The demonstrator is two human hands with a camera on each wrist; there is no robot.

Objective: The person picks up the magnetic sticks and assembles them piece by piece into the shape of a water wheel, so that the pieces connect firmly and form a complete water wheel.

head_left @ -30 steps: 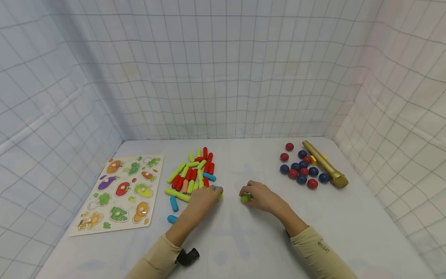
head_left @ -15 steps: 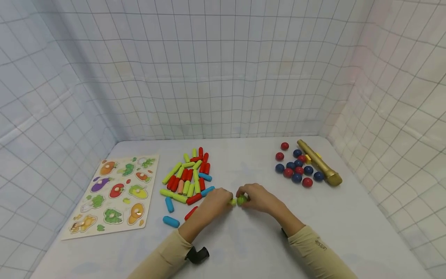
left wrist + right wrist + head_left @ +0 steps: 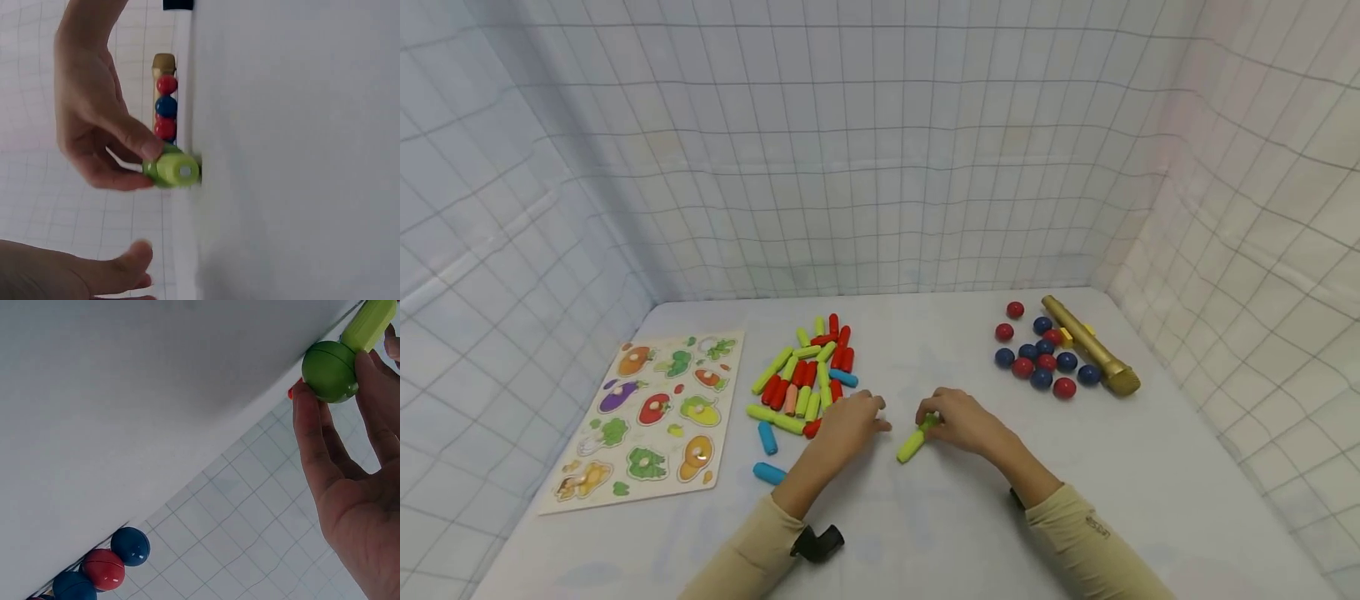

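With thumb and fingers, my right hand [image 3: 961,422] pinches a green ball [image 3: 330,372] at the middle of the table. A yellow-green stick [image 3: 912,447] touches the ball and points toward the near left; its free end [image 3: 184,170] shows a small grey disc. My left hand [image 3: 850,427] is a little left of the stick, fingers apart and holding nothing. It covers part of a pile of short sticks [image 3: 808,377] in yellow-green, red, blue and pink. In the left wrist view, its thumb [image 3: 128,265] is apart from the stick.
A vegetable puzzle board [image 3: 651,417] lies at the left. At the back right are several red and blue balls [image 3: 1047,362] beside a gold toy microphone [image 3: 1093,346]. Two loose blue sticks [image 3: 767,437] lie near the board. Gridded white cloth [image 3: 880,167] walls surround the table.
My left hand brought the yellow-green stick rightward to the green ball, let go of it and drew back left. My right hand has kept its pinch on the ball.
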